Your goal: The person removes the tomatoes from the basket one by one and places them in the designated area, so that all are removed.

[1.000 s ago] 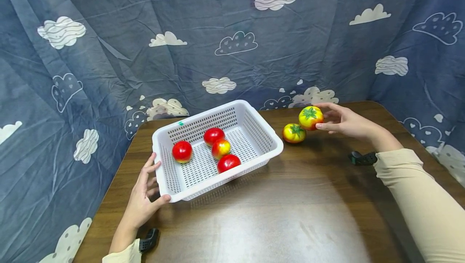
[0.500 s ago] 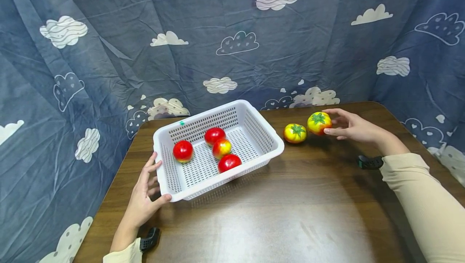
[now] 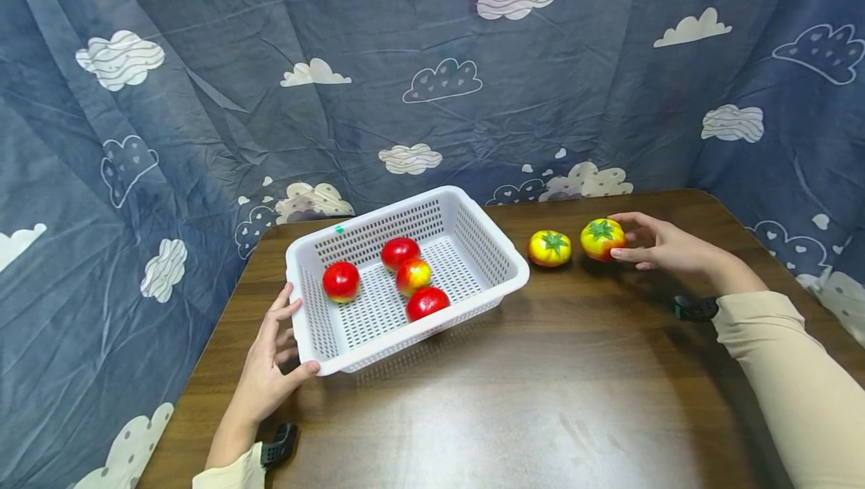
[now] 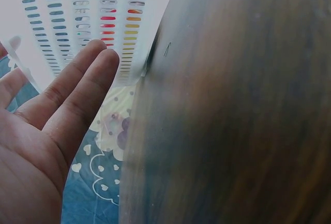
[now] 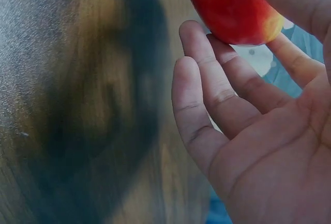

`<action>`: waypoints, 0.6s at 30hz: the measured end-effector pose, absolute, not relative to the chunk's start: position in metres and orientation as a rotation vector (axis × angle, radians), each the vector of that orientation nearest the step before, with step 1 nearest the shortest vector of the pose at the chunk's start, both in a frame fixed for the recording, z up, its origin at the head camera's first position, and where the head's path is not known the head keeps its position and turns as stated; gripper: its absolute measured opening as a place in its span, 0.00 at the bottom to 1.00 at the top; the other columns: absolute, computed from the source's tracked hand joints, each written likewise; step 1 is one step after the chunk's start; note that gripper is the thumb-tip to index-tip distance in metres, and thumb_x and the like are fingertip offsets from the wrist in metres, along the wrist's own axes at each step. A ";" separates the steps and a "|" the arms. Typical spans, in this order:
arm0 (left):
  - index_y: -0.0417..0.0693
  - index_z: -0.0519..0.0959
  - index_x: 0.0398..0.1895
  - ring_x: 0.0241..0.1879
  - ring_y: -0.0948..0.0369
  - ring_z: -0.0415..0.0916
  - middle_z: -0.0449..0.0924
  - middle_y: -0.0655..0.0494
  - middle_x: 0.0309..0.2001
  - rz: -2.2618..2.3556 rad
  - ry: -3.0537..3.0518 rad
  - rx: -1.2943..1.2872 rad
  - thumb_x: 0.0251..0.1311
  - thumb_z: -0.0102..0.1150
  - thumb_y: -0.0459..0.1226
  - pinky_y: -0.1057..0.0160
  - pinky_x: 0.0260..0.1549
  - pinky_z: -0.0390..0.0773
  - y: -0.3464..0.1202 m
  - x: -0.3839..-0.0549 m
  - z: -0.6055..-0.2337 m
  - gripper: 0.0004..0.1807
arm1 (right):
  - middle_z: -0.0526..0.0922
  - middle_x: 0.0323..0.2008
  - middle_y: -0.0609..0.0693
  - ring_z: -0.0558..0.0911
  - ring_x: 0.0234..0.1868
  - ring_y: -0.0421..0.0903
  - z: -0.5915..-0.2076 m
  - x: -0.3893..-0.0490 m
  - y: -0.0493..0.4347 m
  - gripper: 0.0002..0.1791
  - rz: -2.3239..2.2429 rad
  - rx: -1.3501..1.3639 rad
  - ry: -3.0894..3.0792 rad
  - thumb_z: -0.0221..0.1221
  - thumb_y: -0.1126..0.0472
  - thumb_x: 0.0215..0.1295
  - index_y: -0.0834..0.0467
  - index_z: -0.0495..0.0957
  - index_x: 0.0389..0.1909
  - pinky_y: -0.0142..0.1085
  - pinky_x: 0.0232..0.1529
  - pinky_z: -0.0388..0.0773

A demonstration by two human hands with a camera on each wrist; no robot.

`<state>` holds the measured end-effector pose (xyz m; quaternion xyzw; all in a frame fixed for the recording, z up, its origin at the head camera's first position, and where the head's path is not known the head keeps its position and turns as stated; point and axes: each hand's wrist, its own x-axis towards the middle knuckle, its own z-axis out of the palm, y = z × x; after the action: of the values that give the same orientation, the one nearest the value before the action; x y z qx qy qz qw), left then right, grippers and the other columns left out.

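The tomato (image 3: pixel 601 238) has shifted rightward and down, pinched by the right hand (image 3: pixel 665 246), perhaps touching the table (image 3: pixel 541 369). The left hand (image 3: pixel 260 376) grips the basket rim (image 3: pixel 419 328), likely steadying it.

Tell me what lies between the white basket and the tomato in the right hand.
A second tomato, with a green leafy top, sits on the table between the white basket and the held tomato; the head view shows it.
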<state>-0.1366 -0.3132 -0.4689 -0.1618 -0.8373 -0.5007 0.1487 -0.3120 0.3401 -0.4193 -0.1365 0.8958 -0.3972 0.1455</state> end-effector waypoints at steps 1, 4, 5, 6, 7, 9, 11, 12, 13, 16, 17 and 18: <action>0.45 0.63 0.81 0.59 0.76 0.80 0.48 0.50 0.88 -1.439 -2.410 -0.463 0.48 0.80 0.30 0.69 0.46 0.86 -0.313 -0.137 -0.469 0.54 | 0.73 0.70 0.71 0.78 0.62 0.50 -0.420 -0.312 0.340 0.42 -1.138 -0.394 2.579 0.64 0.54 0.78 0.58 0.54 0.83 0.39 0.48 0.88; 0.46 0.63 0.81 0.59 0.76 0.79 0.48 0.50 0.88 -1.435 -2.416 -0.453 0.48 0.80 0.30 0.69 0.47 0.86 -0.313 -0.136 -0.469 0.54 | 0.72 0.70 0.71 0.76 0.66 0.57 -0.424 -0.312 0.340 0.42 -1.126 -0.388 2.574 0.63 0.54 0.78 0.57 0.54 0.84 0.40 0.49 0.87; 0.46 0.63 0.81 0.59 0.77 0.79 0.48 0.51 0.88 -1.435 -2.417 -0.451 0.48 0.80 0.30 0.69 0.47 0.86 -0.313 -0.136 -0.469 0.54 | 0.72 0.70 0.71 0.76 0.66 0.58 -0.425 -0.312 0.340 0.42 -1.127 -0.381 2.571 0.63 0.54 0.78 0.57 0.54 0.84 0.40 0.49 0.87; 0.46 0.63 0.81 0.59 0.77 0.79 0.48 0.51 0.88 -1.434 -2.417 -0.449 0.47 0.80 0.30 0.69 0.47 0.86 -0.313 -0.136 -0.469 0.55 | 0.72 0.71 0.71 0.75 0.67 0.59 -0.426 -0.312 0.340 0.42 -1.129 -0.371 2.564 0.63 0.54 0.78 0.57 0.53 0.84 0.40 0.49 0.87; 0.47 0.63 0.81 0.59 0.77 0.79 0.48 0.51 0.88 -1.432 -2.419 -0.449 0.47 0.80 0.30 0.69 0.47 0.86 -0.313 -0.136 -0.469 0.55 | 0.71 0.71 0.71 0.75 0.67 0.59 -0.426 -0.312 0.339 0.42 -1.130 -0.363 2.559 0.63 0.53 0.78 0.57 0.53 0.84 0.40 0.49 0.87; 0.47 0.63 0.81 0.59 0.77 0.79 0.48 0.51 0.88 -1.432 -2.418 -0.451 0.47 0.80 0.30 0.69 0.47 0.86 -0.313 -0.136 -0.469 0.55 | 0.71 0.71 0.71 0.74 0.68 0.60 -0.427 -0.312 0.338 0.42 -1.134 -0.355 2.548 0.63 0.53 0.78 0.57 0.53 0.84 0.40 0.49 0.87; 0.46 0.63 0.81 0.59 0.76 0.79 0.49 0.51 0.88 -1.436 -2.415 -0.456 0.48 0.80 0.30 0.69 0.47 0.86 -0.313 -0.136 -0.469 0.55 | 0.70 0.72 0.71 0.73 0.69 0.62 -0.428 -0.312 0.337 0.42 -1.142 -0.350 2.536 0.63 0.53 0.78 0.57 0.53 0.84 0.40 0.50 0.87; 0.46 0.63 0.81 0.59 0.76 0.79 0.49 0.51 0.88 -1.436 -2.414 -0.459 0.48 0.80 0.30 0.69 0.47 0.86 -0.313 -0.136 -0.469 0.55 | 0.70 0.72 0.71 0.72 0.70 0.63 -0.429 -0.311 0.337 0.42 -1.145 -0.352 2.531 0.63 0.53 0.78 0.57 0.52 0.84 0.41 0.50 0.87; 0.46 0.63 0.81 0.59 0.76 0.79 0.49 0.51 0.88 -1.439 -2.411 -0.462 0.48 0.80 0.31 0.70 0.47 0.86 -0.313 -0.136 -0.469 0.54 | 0.70 0.72 0.71 0.72 0.70 0.64 -0.429 -0.311 0.336 0.42 -1.150 -0.354 2.525 0.63 0.54 0.78 0.57 0.52 0.84 0.41 0.50 0.87; 0.45 0.63 0.81 0.59 0.76 0.80 0.49 0.51 0.88 -1.445 -2.404 -0.467 0.48 0.80 0.31 0.70 0.47 0.86 -0.313 -0.136 -0.468 0.54 | 0.68 0.73 0.72 0.70 0.72 0.65 -0.431 -0.311 0.335 0.43 -1.169 -0.344 2.498 0.63 0.54 0.78 0.57 0.52 0.84 0.42 0.51 0.86; 0.45 0.63 0.81 0.59 0.76 0.80 0.49 0.51 0.88 -1.446 -2.403 -0.467 0.48 0.81 0.31 0.70 0.47 0.86 -0.313 -0.136 -0.468 0.54 | 0.68 0.74 0.72 0.70 0.72 0.65 -0.431 -0.312 0.335 0.43 -1.175 -0.337 2.488 0.63 0.53 0.78 0.57 0.52 0.84 0.42 0.52 0.86; 0.45 0.63 0.81 0.59 0.76 0.80 0.49 0.51 0.88 -1.445 -2.404 -0.468 0.48 0.81 0.31 0.70 0.48 0.86 -0.313 -0.136 -0.468 0.54 | 0.67 0.74 0.72 0.70 0.72 0.65 -0.432 -0.312 0.335 0.43 -1.180 -0.331 2.479 0.63 0.53 0.78 0.57 0.51 0.84 0.42 0.52 0.86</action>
<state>-0.1357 -0.3131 -0.4683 -0.1627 -0.8361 -0.5025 0.1485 -0.3118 0.3348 -0.4319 -0.1177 0.8806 -0.4193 0.1868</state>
